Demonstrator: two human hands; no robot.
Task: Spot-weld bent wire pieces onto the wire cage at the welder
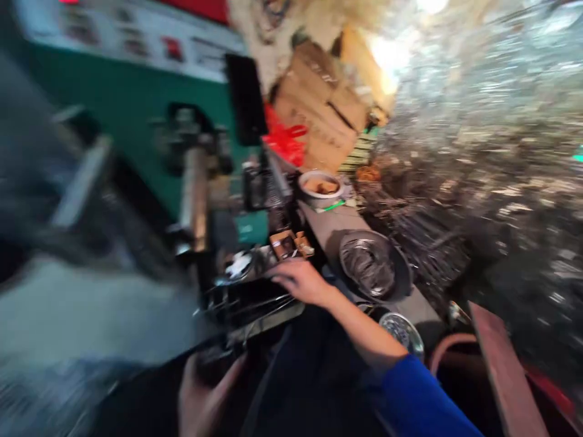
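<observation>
My right hand reaches in from the lower right, below a blue sleeve. It is over the edge of a dark tray or drawer, near a small open cardboard box; whether its fingers hold anything is too blurred to tell. At the bottom, my left hand has its thumb and fingers spread around a dark object, which I cannot make out clearly. A round container with something white sits left of my right hand.
A large pan and a dish of small metal parts lie to the right, with a white bowl farther back. Blurred machinery stands on the left. A reddish bucket is at lower right, beside a board.
</observation>
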